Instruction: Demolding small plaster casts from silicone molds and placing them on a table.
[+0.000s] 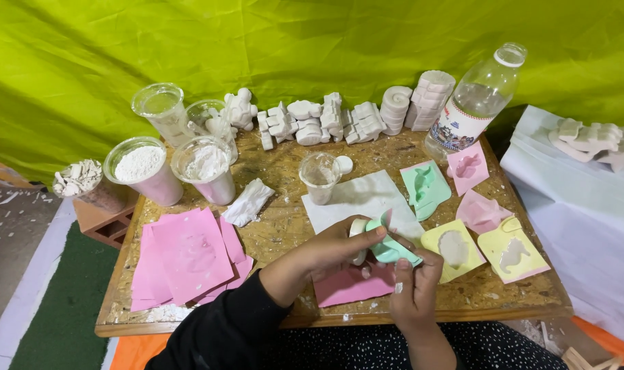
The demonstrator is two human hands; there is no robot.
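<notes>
Mint-green mould (393, 248) sits gripped between our left hand (336, 250) and right hand (413, 284) above the tabletop's (284, 226) near edge; a clear bottle (475, 103) with a colourful label stands at the far right corner.

I worked on a rough chipboard table (284, 233), holding a soft rubbery green mould (393, 248) near matt chalky plaster casts (339, 120).

Both hands (373, 264) peeling a mint-green mould (392, 248) from a white cast (357, 229), wooden table (284, 226), pink sheets (188, 253)
</notes>
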